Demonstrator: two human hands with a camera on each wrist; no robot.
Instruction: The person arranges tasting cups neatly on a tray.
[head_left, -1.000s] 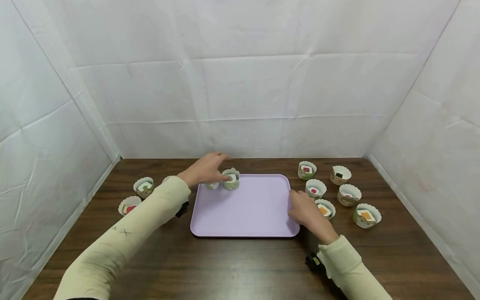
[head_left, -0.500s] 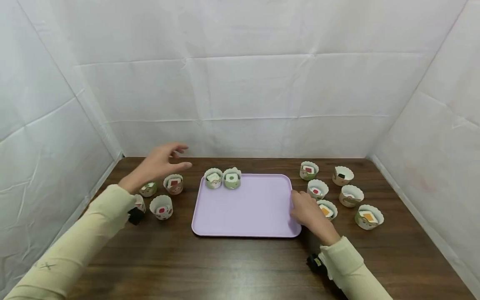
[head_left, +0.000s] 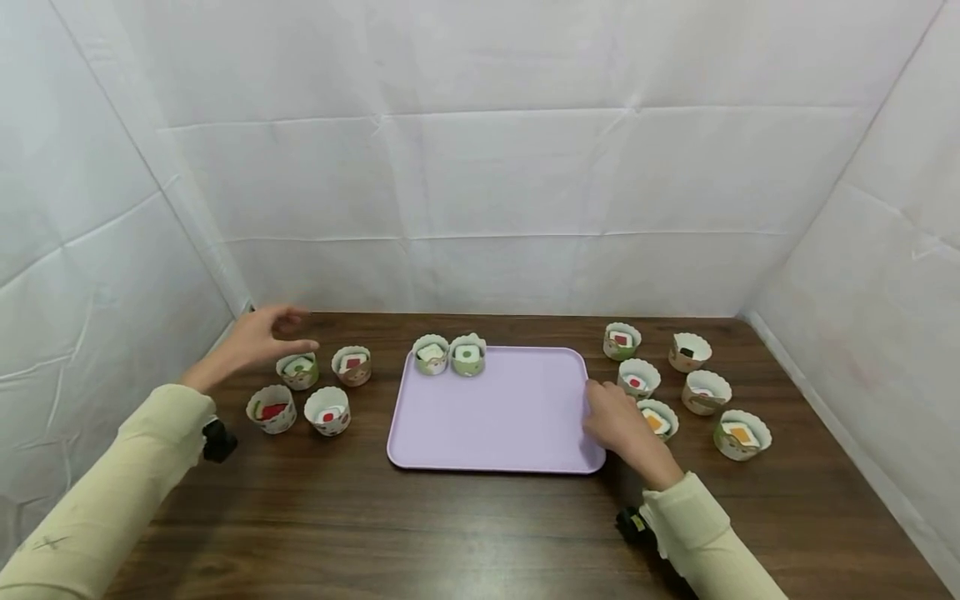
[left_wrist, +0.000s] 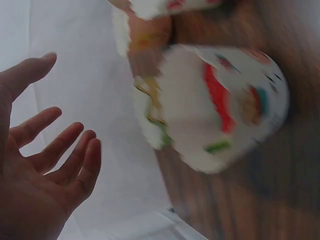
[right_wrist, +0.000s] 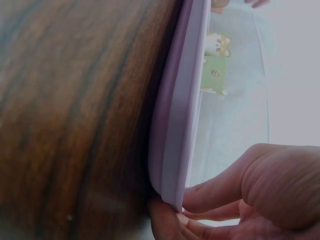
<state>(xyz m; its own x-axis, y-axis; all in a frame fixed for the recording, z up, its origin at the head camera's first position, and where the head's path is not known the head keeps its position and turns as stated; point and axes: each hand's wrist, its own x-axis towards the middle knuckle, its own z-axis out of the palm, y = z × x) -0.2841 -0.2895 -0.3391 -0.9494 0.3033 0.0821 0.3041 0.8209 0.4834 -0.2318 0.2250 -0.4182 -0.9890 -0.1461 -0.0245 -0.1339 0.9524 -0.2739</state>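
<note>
My left hand (head_left: 258, 337) is held over the far left of the table, thumb and fingers spread with nothing between them. Just below it stands a paper baking cup (head_left: 298, 372) with a white and green piece inside. A cup with a red and green filling (left_wrist: 220, 105) looms large in the left wrist view. My right hand (head_left: 618, 421) pinches the right edge of a lilac tray (head_left: 495, 417), thumb on the rim and fingers beneath, as the right wrist view shows. Two cups, one paler (head_left: 431, 356) and one green (head_left: 468, 356), stand side by side in the tray's far left corner.
Left of the tray are also a cup with a dark red piece (head_left: 352, 365) and one with a bright red piece (head_left: 328, 411). Several filled cups, such as one with orange (head_left: 742, 435), stand right of it. White sheets (head_left: 510, 167) wall in the dark wooden table (head_left: 420, 533).
My left hand has moved from the cups on the tray, which stay there, leftward to above the left group of cups. My right hand keeps its place at the tray's edge.
</note>
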